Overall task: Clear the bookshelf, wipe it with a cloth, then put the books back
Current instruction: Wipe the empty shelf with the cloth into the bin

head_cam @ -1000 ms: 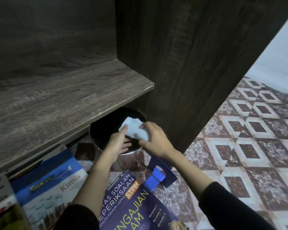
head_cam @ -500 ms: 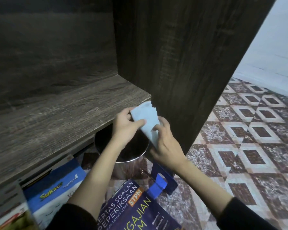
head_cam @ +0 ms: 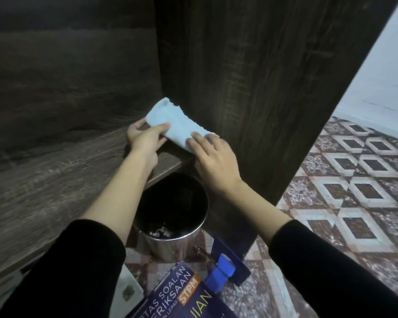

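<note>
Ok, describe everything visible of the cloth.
The cloth is pale blue, soft-looking, folded into an oblong with a ragged upper end. It slants down to the right, over the shelf, beside the side panel. The left hand pinches its left edge; the right hand rests fingers on its lower end.

Pale blue cloth (head_cam: 175,126), dark brown wood-grain bookshelf (head_cam: 55,171), silver bin (head_cam: 172,244) with black inside, maroon-and-white diamond-patterned floor (head_cam: 354,191), navy book (head_cam: 182,297) with orange label

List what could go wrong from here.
The left hand pinches the cloth, with the right hand on it, above the shelf corner; a slip could drop it into the open metal bin below. Dust swept off the edge may land on the STPM book on the floor.
</note>
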`<state>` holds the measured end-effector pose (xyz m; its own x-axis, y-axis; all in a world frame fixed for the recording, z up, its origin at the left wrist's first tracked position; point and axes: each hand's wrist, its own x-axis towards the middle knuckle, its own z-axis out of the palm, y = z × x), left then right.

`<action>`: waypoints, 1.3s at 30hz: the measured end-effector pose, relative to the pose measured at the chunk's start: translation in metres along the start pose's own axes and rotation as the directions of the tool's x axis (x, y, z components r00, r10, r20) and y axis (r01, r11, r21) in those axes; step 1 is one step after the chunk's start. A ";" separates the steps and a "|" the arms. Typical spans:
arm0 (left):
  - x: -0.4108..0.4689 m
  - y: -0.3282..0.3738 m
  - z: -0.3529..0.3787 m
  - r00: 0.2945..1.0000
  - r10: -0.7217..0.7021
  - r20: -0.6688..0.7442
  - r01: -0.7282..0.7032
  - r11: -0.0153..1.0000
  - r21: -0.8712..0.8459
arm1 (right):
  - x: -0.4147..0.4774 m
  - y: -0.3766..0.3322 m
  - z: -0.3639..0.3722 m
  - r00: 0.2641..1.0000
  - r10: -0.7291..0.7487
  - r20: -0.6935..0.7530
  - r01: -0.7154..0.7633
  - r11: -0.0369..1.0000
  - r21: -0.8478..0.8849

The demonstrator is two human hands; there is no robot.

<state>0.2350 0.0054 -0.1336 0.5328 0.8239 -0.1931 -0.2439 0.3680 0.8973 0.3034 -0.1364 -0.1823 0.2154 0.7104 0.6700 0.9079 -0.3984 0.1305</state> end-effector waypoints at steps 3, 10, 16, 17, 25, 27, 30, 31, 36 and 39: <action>0.014 -0.011 -0.001 0.999 0.011 -0.045 -0.010 1.000 0.002 | 0.006 -0.002 0.010 1.000 -0.005 0.009 0.004 0.995 0.095; 0.030 -0.016 -0.003 0.945 0.308 0.109 -0.292 0.648 0.703 | 0.031 -0.007 0.016 0.987 0.034 0.157 -0.044 0.997 0.062; 0.049 -0.018 -0.013 0.893 0.394 0.216 -0.359 0.338 0.870 | 0.057 -0.005 0.021 0.928 0.048 0.368 -0.059 0.998 0.019; 0.052 -0.017 -0.013 0.877 0.415 0.242 -0.373 0.272 0.887 | 0.060 -0.004 0.023 0.926 0.056 0.373 -0.070 0.997 0.026; 0.061 -0.014 -0.005 0.872 0.406 0.275 -0.390 0.234 0.890 | 0.059 -0.002 0.030 0.927 0.085 0.365 -0.132 0.986 0.105; 0.060 -0.015 -0.005 0.873 0.403 0.276 -0.392 0.241 0.888 | 0.057 -0.002 0.030 0.929 0.104 0.354 -0.162 0.977 0.140; 0.057 -0.015 -0.008 0.874 0.375 0.310 -0.403 0.200 0.893 | 0.056 -0.003 0.029 0.931 0.145 0.336 -0.218 0.957 0.191; 0.057 -0.015 -0.008 0.879 0.355 0.320 -0.399 0.179 0.899 | 0.056 -0.003 0.029 0.931 0.157 0.330 -0.232 0.952 0.200; 0.041 -0.007 -0.006 0.896 0.239 0.375 -0.375 -0.048 0.926 | 0.050 -0.006 0.030 0.931 0.205 0.301 -0.277 0.936 0.219; 0.032 0.003 -0.015 0.877 0.277 0.394 -0.394 -0.058 0.917 | 0.045 -0.010 0.030 0.924 0.214 0.316 -0.295 0.925 0.238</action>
<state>0.2392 0.0393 -0.1426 0.7187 0.6543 0.2352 0.5479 -0.7413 0.3878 0.3150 -0.0831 -0.1747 0.5069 0.7547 0.4165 0.8620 -0.4406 -0.2508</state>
